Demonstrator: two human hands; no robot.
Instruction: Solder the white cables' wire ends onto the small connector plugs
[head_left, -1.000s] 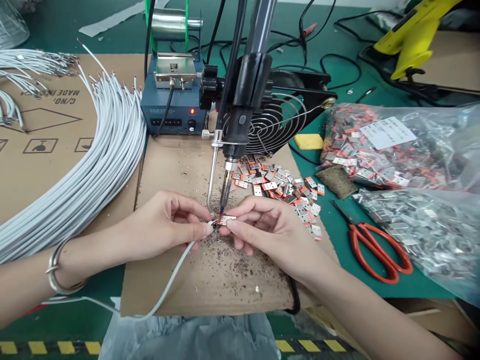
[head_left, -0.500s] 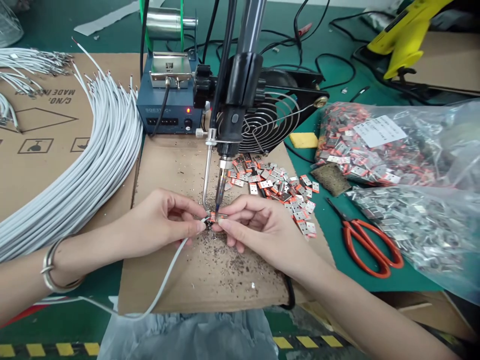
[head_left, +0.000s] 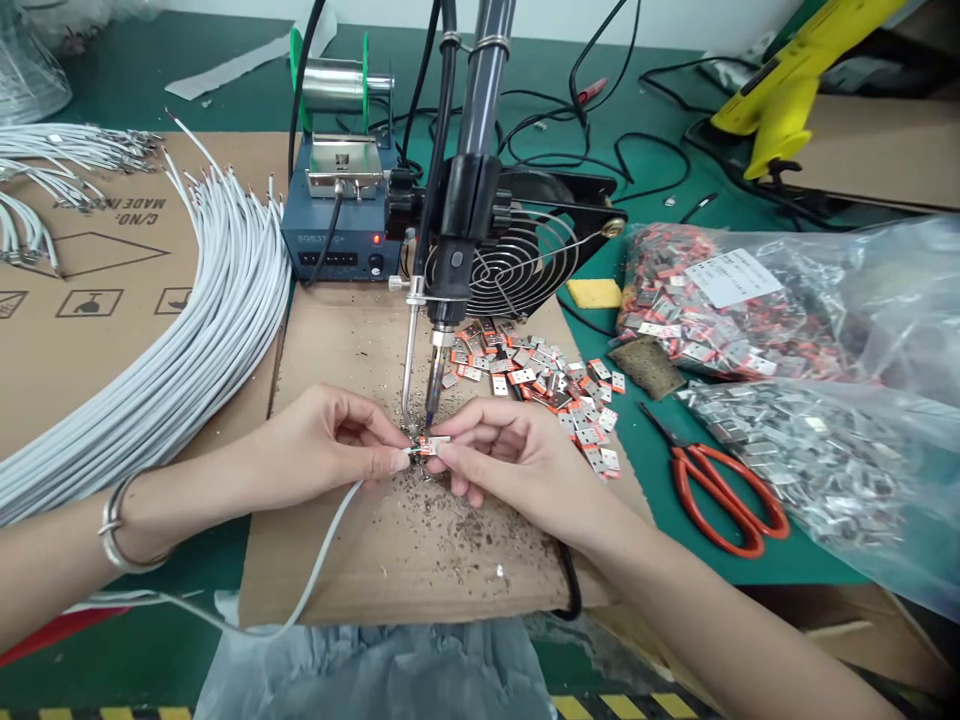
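Note:
Between finger and thumb my left hand (head_left: 352, 440) pinches the end of a white cable (head_left: 324, 555), which trails down toward the near edge of the cardboard. My right hand (head_left: 502, 450) pinches a small metal USB connector (head_left: 435, 446) with an orange part. Cable end and connector meet just below the tip of the soldering iron (head_left: 433, 390), fixed upright in a stand. Beside the iron a thin metal solder feed tube (head_left: 410, 360) comes down. Whether the wires are joined to the connector is too small to tell.
Loose USB connectors (head_left: 562, 385) lie right of the iron, before a black fan (head_left: 510, 260). A blue solder feeder (head_left: 337, 225) stands behind. White cables (head_left: 232, 290) are bundled at left. Orange-handled scissors (head_left: 724, 495) and bags of connectors (head_left: 705, 300) and metal shells (head_left: 810, 460) are at right.
The connector and cable end have come slightly down, away from the iron tip and feed tube, still held in both hands. The camera view has shifted a little.

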